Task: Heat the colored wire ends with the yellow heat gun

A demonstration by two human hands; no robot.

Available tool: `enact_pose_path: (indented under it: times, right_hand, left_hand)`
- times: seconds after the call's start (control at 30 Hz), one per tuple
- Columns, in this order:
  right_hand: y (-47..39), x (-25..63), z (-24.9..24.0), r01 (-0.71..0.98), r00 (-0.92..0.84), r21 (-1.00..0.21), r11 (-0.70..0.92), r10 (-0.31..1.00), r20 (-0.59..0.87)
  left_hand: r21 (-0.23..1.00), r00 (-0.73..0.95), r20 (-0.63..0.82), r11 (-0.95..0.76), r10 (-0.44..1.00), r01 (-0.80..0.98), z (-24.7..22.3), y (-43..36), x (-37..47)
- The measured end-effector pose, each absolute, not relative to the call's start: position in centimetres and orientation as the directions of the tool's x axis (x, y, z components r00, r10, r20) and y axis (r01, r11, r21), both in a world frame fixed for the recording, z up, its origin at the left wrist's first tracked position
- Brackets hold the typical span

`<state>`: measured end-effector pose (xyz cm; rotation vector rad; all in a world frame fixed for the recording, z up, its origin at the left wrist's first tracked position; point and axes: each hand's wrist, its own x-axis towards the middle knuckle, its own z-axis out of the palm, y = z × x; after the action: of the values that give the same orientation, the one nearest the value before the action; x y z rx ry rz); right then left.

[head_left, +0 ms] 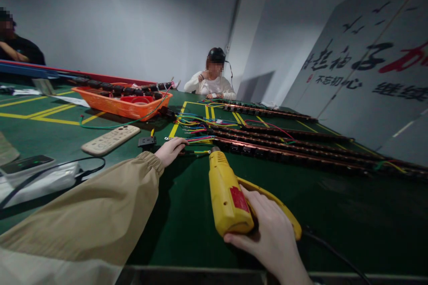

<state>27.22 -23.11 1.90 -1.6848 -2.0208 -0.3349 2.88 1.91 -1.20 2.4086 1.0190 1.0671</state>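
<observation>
My right hand (272,227) is wrapped around the handle of a yellow heat gun (220,187) with a red label. The gun's dark nozzle points away from me, close to the ends of some wires. At the left of the nozzle, my left hand (172,150) has its fingers closed on coloured wires (202,139); the fingertips are partly hidden. A green wire with a ring terminal (200,152) sticks out from under this hand towards the nozzle. The wires run to a long copper-coloured bar assembly (267,150) with black blocks, lying on the table at the right.
An orange basket (117,109) holds black parts at the back left. Nearer are a beige remote control (111,140), a black socket (147,142) and a white power strip (40,185). More bar assemblies lie behind. A co-worker (214,78) sits opposite, another person (18,44) at far left.
</observation>
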Motion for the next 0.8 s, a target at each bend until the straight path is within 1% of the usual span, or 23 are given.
enact_pose_path:
  times: [0.13,0.3,0.4,0.53,0.63,0.8]
  right_hand:
    - [-23.2,27.4,1.7,0.984,-0.069,-0.109,0.141,0.864,0.499]
    - [-23.4,26.2,1.3,0.990,-0.034,-0.094,0.105,0.827,0.562]
    - [-23.5,25.1,1.2,0.991,-0.022,-0.097,0.092,0.828,0.561]
    - [-23.6,23.4,1.4,0.981,-0.042,-0.142,0.135,0.852,0.522]
    - [-23.7,22.0,1.8,0.963,-0.081,-0.184,0.198,0.861,0.502]
    - [-23.6,20.0,2.0,0.914,-0.144,-0.260,0.310,0.849,0.509]
  left_hand:
    - [0.527,0.469,0.523,-0.703,0.712,0.479,-1.2,1.8,2.9]
    - [0.534,0.447,0.517,-0.684,0.729,0.497,-1.2,1.5,3.2]
    - [0.533,0.441,0.511,-0.674,0.738,0.511,-1.1,1.4,3.3]
    - [0.526,0.439,0.519,-0.679,0.733,0.512,-1.2,1.5,3.3]
    - [0.515,0.446,0.532,-0.693,0.720,0.505,-1.3,1.7,3.4]
    - [0.516,0.445,0.530,-0.691,0.722,0.507,-1.3,1.8,3.3]
